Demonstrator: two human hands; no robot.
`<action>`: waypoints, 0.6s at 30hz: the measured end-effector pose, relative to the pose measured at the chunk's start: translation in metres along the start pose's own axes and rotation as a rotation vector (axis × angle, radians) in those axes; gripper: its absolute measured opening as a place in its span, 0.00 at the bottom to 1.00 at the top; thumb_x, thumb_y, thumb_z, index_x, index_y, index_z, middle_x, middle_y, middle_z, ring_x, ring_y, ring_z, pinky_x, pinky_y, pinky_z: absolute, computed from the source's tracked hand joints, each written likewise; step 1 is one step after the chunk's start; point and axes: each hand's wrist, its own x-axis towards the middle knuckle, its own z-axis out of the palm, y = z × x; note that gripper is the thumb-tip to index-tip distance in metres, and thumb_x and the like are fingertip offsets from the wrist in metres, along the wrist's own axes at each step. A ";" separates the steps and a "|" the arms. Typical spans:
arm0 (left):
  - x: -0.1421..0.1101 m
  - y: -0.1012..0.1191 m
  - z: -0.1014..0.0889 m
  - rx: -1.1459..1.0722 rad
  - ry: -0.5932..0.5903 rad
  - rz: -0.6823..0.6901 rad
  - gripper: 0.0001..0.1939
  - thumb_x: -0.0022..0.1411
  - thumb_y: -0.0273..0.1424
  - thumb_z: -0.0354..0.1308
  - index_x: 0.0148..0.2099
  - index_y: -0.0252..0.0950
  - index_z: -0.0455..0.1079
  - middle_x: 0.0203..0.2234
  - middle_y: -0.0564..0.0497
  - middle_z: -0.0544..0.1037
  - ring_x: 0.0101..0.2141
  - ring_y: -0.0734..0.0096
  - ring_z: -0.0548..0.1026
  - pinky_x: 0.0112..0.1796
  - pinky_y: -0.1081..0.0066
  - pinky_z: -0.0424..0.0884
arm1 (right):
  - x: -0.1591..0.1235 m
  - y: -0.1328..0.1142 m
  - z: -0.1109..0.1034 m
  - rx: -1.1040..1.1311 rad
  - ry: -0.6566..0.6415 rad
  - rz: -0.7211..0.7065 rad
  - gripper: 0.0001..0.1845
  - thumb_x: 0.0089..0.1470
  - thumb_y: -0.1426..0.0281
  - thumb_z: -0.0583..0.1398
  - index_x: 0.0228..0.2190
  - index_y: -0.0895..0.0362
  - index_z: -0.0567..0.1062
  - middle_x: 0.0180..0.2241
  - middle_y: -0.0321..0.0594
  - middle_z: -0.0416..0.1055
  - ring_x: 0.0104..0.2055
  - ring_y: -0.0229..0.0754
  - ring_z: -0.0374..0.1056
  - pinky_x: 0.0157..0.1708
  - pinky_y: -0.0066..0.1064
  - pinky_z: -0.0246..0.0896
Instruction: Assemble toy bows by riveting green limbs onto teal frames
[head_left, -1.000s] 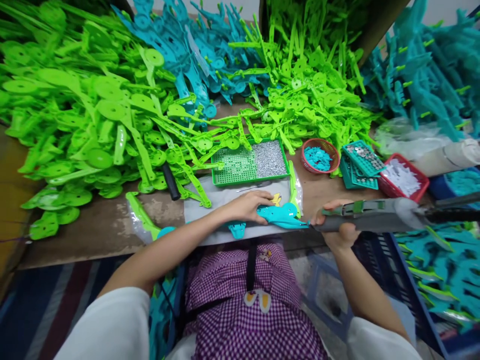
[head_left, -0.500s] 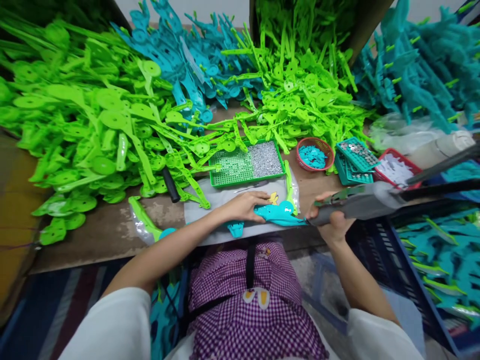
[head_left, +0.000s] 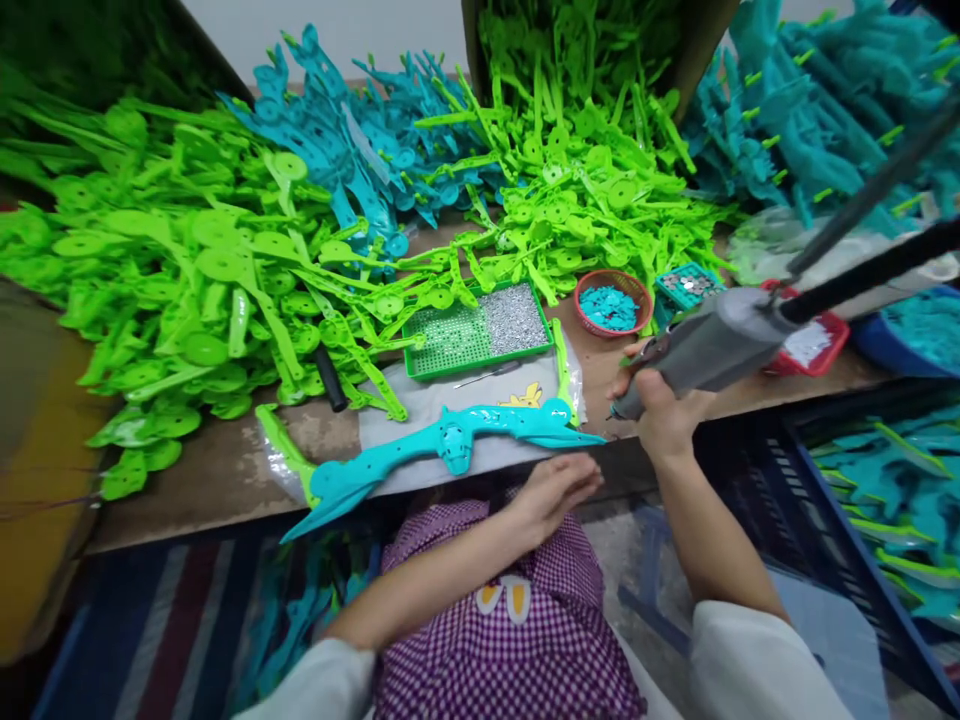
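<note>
My right hand (head_left: 667, 415) is wrapped around a grey electric screwdriver (head_left: 709, 350), its tip angled down to the left beside the right end of a teal part. That long, bow-shaped plastic part (head_left: 397, 455) lies across the grey cloth (head_left: 420, 400) at the table's front edge, with a molded block at its middle. Just below the part's right arm hovers my left hand (head_left: 555, 495), fingers stretched out, holding nothing. Bright green pieces (head_left: 285, 440) stand at both ends of the cloth, and a thin metal tool (head_left: 487, 375) rests on it.
A green tray (head_left: 476, 350) of small screws sits behind the cloth. To its right stand a red basket (head_left: 643, 322) of teal bits and a teal tray (head_left: 690, 285) of metal discs. Heaps of green parts (head_left: 187, 260) and teal parts (head_left: 375, 190) fill the back. A blue crate (head_left: 847, 560) stands lower right.
My left hand has let go of the teal part and moved down toward my apron. The screwdriver has tilted more upright and shifted slightly left, away from the part's end.
</note>
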 end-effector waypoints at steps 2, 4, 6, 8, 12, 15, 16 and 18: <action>0.018 -0.013 0.023 -0.233 0.069 0.000 0.08 0.56 0.30 0.65 0.34 0.29 0.72 0.29 0.45 0.79 0.32 0.73 0.78 0.43 0.72 0.72 | 0.001 -0.002 0.002 0.004 -0.038 -0.009 0.18 0.46 0.53 0.63 0.25 0.57 0.74 0.18 0.35 0.71 0.17 0.38 0.68 0.18 0.30 0.68; 0.029 -0.015 0.037 -0.343 0.098 -0.003 0.09 0.58 0.31 0.63 0.33 0.28 0.71 0.29 0.44 0.79 0.31 0.71 0.78 0.41 0.73 0.74 | 0.001 -0.004 0.002 0.017 -0.051 0.005 0.19 0.47 0.52 0.62 0.25 0.57 0.74 0.17 0.35 0.71 0.17 0.38 0.68 0.19 0.30 0.69; 0.033 -0.013 0.045 -0.385 0.129 0.010 0.11 0.59 0.32 0.63 0.34 0.28 0.71 0.29 0.43 0.79 0.30 0.71 0.79 0.40 0.72 0.75 | 0.000 -0.005 0.000 0.034 -0.042 0.036 0.20 0.46 0.51 0.62 0.26 0.57 0.74 0.17 0.34 0.71 0.17 0.38 0.68 0.19 0.30 0.69; 0.035 -0.012 0.048 -0.406 0.177 0.058 0.11 0.58 0.34 0.64 0.34 0.28 0.71 0.28 0.43 0.79 0.30 0.71 0.79 0.39 0.72 0.75 | -0.003 -0.007 -0.002 0.056 -0.029 0.071 0.21 0.44 0.51 0.63 0.26 0.57 0.73 0.17 0.34 0.71 0.16 0.38 0.68 0.17 0.29 0.68; 0.045 -0.018 0.050 -0.368 0.261 0.212 0.13 0.58 0.35 0.64 0.33 0.28 0.71 0.27 0.42 0.79 0.29 0.71 0.79 0.37 0.72 0.75 | -0.007 -0.009 -0.003 0.093 -0.016 0.092 0.22 0.42 0.50 0.65 0.25 0.57 0.72 0.19 0.34 0.71 0.16 0.37 0.67 0.16 0.28 0.66; 0.053 -0.024 0.049 -0.324 0.270 0.289 0.13 0.56 0.34 0.65 0.33 0.27 0.72 0.27 0.41 0.80 0.29 0.69 0.79 0.37 0.70 0.75 | -0.006 -0.009 -0.002 0.122 -0.028 0.071 0.22 0.41 0.49 0.64 0.25 0.57 0.72 0.19 0.34 0.70 0.16 0.37 0.66 0.16 0.29 0.66; 0.055 -0.025 0.048 -0.317 0.268 0.299 0.13 0.56 0.35 0.65 0.33 0.26 0.72 0.27 0.41 0.80 0.29 0.68 0.79 0.36 0.70 0.75 | -0.005 -0.008 -0.001 0.125 -0.033 0.057 0.22 0.42 0.49 0.64 0.24 0.56 0.72 0.18 0.33 0.70 0.16 0.37 0.66 0.16 0.29 0.66; 0.057 -0.028 0.047 -0.307 0.266 0.313 0.14 0.55 0.35 0.66 0.33 0.26 0.73 0.27 0.41 0.80 0.29 0.68 0.79 0.36 0.70 0.75 | -0.001 -0.006 0.001 0.112 -0.037 0.024 0.21 0.44 0.50 0.63 0.22 0.56 0.71 0.16 0.32 0.68 0.17 0.36 0.66 0.18 0.29 0.67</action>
